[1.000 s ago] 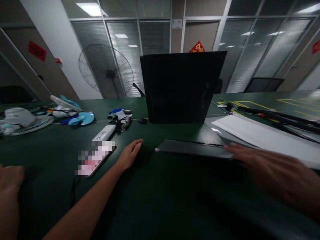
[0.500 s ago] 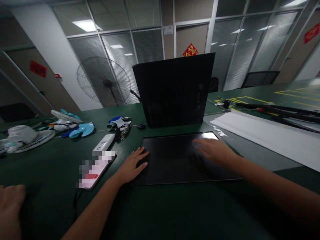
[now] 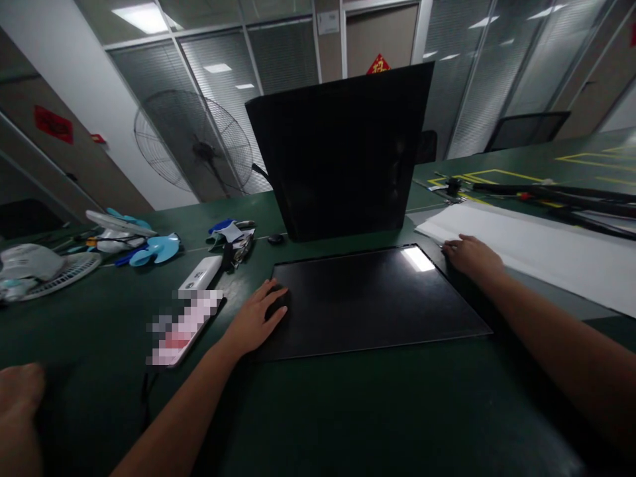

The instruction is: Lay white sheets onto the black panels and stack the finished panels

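Observation:
A flat black screen panel (image 3: 368, 305) lies on the green table, with a ceiling light reflected in its far right corner. Its left edge is under the fingers of my left hand (image 3: 256, 318), which rests there open with the fingers spread. Off the panel's right side, beside a white sheet (image 3: 527, 248), is my right hand (image 3: 474, 257). Those fingers are curled together at the tabletop; a small pale bit shows at their tips, too little to name. Behind the panel stands a large black screen-like board (image 3: 342, 156), leaning back.
Left of my left hand lie a pink phone-like item (image 3: 191, 328), partly blurred out, and a white power strip (image 3: 201, 275). Fan parts with blue blades (image 3: 156, 250) are farther left. Another person's hand (image 3: 22, 387) rests at the left edge. Black cables (image 3: 556, 195) lie at right.
My right hand has moved from over the panel to the table on its right, beside the white sheet. My left hand stays at the panel's left edge. The view has tilted down slightly.

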Demonstrator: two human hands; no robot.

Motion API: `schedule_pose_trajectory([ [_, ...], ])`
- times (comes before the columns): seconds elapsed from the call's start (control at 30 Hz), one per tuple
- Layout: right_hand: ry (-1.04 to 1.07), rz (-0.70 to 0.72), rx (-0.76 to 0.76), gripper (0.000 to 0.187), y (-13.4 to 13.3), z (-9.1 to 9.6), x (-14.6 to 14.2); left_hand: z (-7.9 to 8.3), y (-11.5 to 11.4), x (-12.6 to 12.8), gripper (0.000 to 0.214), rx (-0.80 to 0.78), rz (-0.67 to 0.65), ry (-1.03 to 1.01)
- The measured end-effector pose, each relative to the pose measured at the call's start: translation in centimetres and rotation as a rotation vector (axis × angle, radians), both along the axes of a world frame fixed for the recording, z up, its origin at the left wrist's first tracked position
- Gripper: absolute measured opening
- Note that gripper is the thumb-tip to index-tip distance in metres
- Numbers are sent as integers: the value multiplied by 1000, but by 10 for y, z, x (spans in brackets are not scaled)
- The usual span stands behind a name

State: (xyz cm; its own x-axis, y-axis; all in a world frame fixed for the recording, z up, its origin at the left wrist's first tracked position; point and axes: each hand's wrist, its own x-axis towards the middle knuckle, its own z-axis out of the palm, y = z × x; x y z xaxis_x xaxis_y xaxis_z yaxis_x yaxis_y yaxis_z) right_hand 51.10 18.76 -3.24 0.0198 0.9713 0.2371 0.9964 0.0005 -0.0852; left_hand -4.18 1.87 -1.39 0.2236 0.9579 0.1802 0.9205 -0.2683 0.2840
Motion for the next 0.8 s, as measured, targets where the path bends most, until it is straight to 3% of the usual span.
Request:
schedule_pose_trajectory([
  [0.13, -13, -5, 146, 53, -6, 7, 0, -1, 0, -1, 55, -55, -23, 32],
  [0.27, -33, 86, 229, 52, -12, 12, 1, -1, 0, 2, 55, -35, 7, 43],
  [0.47, -62, 118, 179, 60, -10, 7, -8, 2, 0, 7, 59, -25, 79, 91],
  [0.63, -89, 362, 135, 67, -18, 9, -39, -1, 4, 9, 78, -10, 302, 123],
  [0.7, -98, 442, 103, 71, -22, 6, -54, -5, 6, 7, 79, -45, 292, 112],
  [0.8, -124, 371, 91, 76, -23, 0, -62, -8, 8, 5, 71, -92, 219, 98],
])
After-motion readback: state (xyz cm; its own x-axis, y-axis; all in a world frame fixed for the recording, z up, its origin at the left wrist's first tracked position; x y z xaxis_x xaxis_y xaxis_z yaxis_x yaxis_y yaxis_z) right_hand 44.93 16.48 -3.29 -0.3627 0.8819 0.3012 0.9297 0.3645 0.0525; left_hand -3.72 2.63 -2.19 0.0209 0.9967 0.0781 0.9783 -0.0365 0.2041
